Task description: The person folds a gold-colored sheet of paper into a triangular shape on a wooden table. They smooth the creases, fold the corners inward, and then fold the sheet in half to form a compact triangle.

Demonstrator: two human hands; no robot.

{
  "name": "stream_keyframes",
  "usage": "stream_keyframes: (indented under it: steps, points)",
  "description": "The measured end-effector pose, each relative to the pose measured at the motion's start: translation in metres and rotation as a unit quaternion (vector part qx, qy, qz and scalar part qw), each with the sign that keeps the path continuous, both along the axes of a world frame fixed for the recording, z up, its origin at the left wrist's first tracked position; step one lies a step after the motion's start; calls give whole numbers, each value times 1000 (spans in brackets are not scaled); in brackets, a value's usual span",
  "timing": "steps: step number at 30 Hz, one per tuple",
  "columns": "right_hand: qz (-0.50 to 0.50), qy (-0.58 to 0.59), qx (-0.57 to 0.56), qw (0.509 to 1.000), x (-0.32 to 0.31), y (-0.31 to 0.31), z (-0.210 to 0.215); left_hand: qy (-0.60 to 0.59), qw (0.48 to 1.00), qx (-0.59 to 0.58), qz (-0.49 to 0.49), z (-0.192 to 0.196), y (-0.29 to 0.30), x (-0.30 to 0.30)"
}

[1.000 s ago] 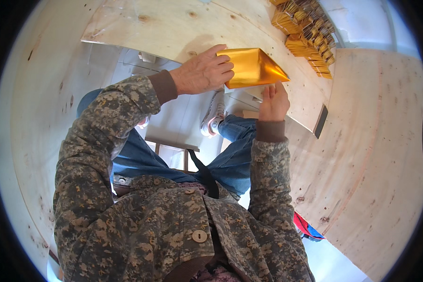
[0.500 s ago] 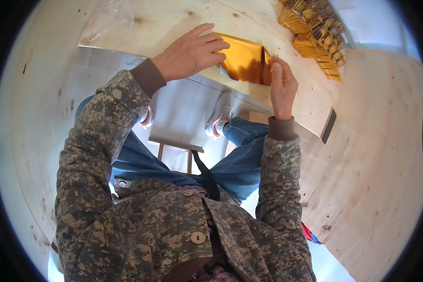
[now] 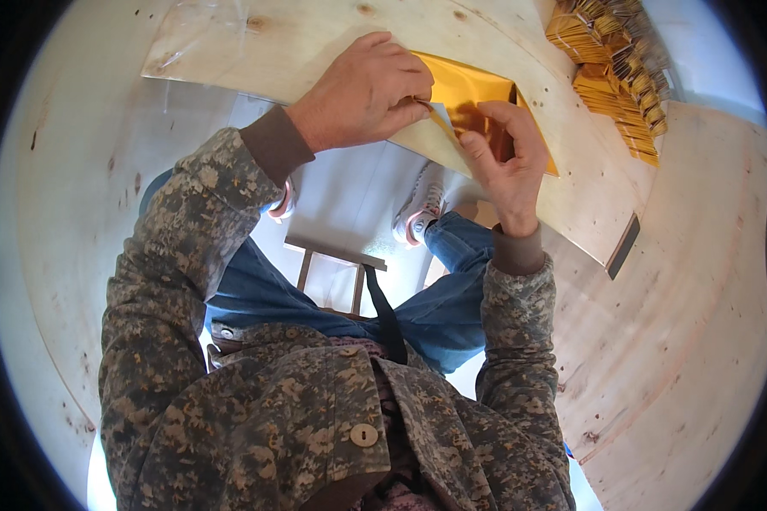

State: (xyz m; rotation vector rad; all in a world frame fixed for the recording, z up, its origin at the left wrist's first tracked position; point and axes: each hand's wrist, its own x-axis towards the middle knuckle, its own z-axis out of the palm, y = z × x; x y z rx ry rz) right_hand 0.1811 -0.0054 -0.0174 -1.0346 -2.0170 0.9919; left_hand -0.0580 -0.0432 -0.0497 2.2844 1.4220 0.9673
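Okay, head view: gold sheet (image 3: pixel 460 78), shiny, lies on the near part of the plywood board (image 3: pixel 332 38), with its near edge partly turned up to show a pale underside between the two hands. Left hand (image 3: pixel 368 92) is at the gold sheet's left end, thumb and fingertips pinched together on the turned-up edge. Right hand (image 3: pixel 513 162) is over the gold sheet's near right part, thumb and forefinger curved and spread with a gap between the tips; thumb is right by the turned-up edge, can't tell if it presses on it. Bundled gold packets (image 3: pixel 615 85) sit in rows beyond the gold sheet to its right, well apart from it. Clear plastic film (image 3: pixel 203 32) lies left of the gold sheet, also apart. Dark strip (image 3: pixel 624 247) is at the board's corner, right of the gold sheet and nearer the body. Below the gold sheet, toward the body: a light shoe (image 3: pixel 419 209), blue jeans (image 3: pixel 443 319), a wooden frame (image 3: pixel 337 255), a black strap (image 3: pixel 385 315), camouflage jacket (image 3: pixel 256 417).
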Motion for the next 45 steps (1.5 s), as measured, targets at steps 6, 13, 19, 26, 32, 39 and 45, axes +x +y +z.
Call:
stream_keyframes:
  steps: [6,13,19,26,32,39,45]
  points:
    - [1,20,-102,995,-20,2,-3,-25,999,1,31,1,8,5]
    - [-94,105,-217,966,-29,8,-8,-53,997,-27,58,7,13,11]
    - [-139,125,-224,956,-33,14,-7,-57,994,-46,79,10,16,14]
    - [-173,85,-214,958,-33,14,-3,-58,993,-50,89,10,18,15]
    - [-203,92,-205,953,-30,19,-9,-53,993,14,101,8,20,16]
    - [-229,53,-216,948,-28,26,-12,50,991,64,109,7,21,12]
    - [-248,51,-236,938,-31,30,-8,91,989,105,47,8,2,31]
